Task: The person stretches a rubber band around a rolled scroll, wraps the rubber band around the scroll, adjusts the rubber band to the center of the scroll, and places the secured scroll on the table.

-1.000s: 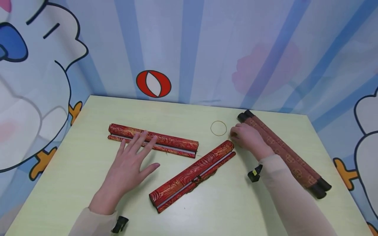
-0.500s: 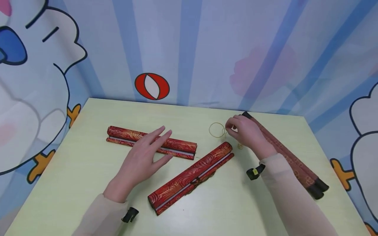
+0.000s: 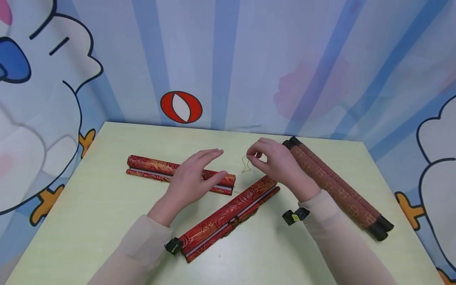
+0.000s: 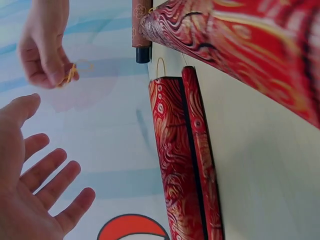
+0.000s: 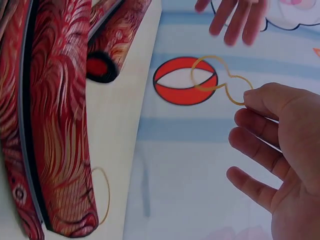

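Note:
My right hand (image 3: 281, 164) pinches a thin yellow rubber band (image 5: 209, 87) between thumb and forefinger, and the band dangles in a twisted double loop. Below it lies the far end of a red, gold-swirled scroll (image 3: 228, 217), set diagonally on the table. My left hand (image 3: 192, 178) is raised over a second red scroll (image 3: 153, 163), fingers spread and holding nothing; its palm faces the right hand in the left wrist view. Another rubber band (image 5: 108, 197) lies on the table beside a scroll's end in the right wrist view.
Two brown scrolls (image 3: 327, 186) with black ends lie together along the table's right side. A pale table (image 3: 82, 221) carries everything. Behind it hangs a blue striped cartoon backdrop (image 3: 228, 71) against the rear edge.
My right hand has lifted from the table and moved left with the rubber band. My left hand has risen off the left red scroll and come rightward, turning its palm toward the other hand.

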`<state>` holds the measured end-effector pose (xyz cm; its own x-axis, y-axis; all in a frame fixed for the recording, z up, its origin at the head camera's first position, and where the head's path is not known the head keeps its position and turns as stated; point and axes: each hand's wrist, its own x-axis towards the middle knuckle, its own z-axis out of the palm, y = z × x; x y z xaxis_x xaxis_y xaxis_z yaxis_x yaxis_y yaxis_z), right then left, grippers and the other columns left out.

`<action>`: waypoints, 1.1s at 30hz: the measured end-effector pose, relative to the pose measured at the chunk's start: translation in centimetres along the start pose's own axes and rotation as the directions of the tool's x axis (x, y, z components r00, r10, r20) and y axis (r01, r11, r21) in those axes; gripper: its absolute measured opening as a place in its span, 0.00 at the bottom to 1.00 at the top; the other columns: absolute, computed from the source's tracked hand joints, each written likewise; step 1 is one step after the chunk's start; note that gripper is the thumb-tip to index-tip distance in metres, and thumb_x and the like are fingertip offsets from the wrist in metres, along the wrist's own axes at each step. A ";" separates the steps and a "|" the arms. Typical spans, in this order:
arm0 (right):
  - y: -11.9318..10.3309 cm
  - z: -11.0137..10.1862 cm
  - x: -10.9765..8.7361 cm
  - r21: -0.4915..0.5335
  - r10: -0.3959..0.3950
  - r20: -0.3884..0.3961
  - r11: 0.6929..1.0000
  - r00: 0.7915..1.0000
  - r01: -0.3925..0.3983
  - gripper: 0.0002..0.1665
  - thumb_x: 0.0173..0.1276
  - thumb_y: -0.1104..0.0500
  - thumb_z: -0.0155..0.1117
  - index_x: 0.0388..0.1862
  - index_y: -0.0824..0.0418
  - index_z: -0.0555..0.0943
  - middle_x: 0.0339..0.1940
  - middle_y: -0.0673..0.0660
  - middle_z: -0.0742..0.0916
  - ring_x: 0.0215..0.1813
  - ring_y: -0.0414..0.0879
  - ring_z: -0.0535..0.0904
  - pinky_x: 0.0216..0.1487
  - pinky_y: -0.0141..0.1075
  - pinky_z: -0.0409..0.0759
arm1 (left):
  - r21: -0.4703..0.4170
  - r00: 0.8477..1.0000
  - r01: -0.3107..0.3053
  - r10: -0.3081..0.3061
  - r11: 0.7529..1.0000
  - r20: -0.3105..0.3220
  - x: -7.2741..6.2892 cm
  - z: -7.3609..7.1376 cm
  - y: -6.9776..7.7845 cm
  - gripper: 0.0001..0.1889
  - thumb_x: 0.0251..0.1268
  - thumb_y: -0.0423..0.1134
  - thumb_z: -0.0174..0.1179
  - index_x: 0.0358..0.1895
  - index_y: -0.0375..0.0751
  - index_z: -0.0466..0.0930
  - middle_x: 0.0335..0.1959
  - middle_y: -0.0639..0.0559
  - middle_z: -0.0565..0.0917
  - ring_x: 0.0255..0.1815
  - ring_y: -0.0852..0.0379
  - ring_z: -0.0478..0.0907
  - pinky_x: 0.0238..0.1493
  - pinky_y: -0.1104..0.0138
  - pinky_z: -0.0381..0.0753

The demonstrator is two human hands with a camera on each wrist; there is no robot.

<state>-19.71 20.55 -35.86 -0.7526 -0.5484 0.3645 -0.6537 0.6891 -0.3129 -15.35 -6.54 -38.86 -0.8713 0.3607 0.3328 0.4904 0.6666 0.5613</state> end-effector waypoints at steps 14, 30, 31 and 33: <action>-2.1 0.9 0.4 0.055 -0.153 -0.183 0.985 0.971 0.165 0.06 0.69 0.68 0.75 0.41 0.60 0.88 0.37 0.54 0.88 0.39 0.48 0.86 0.40 0.43 0.87 | -0.159 0.984 0.127 -0.105 0.979 0.142 2.3 1.2 1.2 0.28 0.74 0.59 0.67 0.69 0.49 0.83 0.68 0.50 0.83 0.69 0.48 0.79 0.63 0.50 0.86; -2.0 1.1 0.1 0.101 -0.125 -0.281 0.982 0.952 0.159 0.07 0.69 0.69 0.75 0.41 0.60 0.88 0.37 0.53 0.89 0.39 0.48 0.85 0.41 0.44 0.85 | -0.281 0.999 0.038 -0.035 0.959 0.013 2.8 1.8 1.1 0.03 0.77 0.39 0.66 0.46 0.46 0.87 0.42 0.54 0.90 0.48 0.54 0.86 0.59 0.51 0.86; -1.9 1.1 0.1 0.108 -0.117 -0.283 0.982 0.952 0.153 0.06 0.69 0.69 0.74 0.41 0.60 0.88 0.37 0.53 0.89 0.39 0.47 0.85 0.41 0.44 0.85 | -0.291 0.999 0.041 -0.041 0.956 0.007 2.8 1.9 1.1 0.03 0.77 0.39 0.66 0.46 0.46 0.87 0.41 0.54 0.90 0.47 0.54 0.86 0.58 0.50 0.86; -1.8 1.2 -0.1 0.125 -0.098 -0.283 0.983 0.954 0.138 0.05 0.71 0.68 0.74 0.42 0.60 0.88 0.38 0.53 0.89 0.40 0.47 0.85 0.41 0.44 0.84 | -0.305 0.998 0.051 -0.055 0.951 -0.005 2.7 1.9 0.9 0.03 0.77 0.38 0.66 0.46 0.45 0.87 0.40 0.54 0.90 0.46 0.54 0.86 0.57 0.51 0.87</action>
<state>-18.59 18.78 -36.36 -0.6318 -0.4567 0.6263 -0.7558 0.5424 -0.3668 -17.27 -3.78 -38.89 -0.8970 0.3198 0.3051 0.4276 0.4532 0.7822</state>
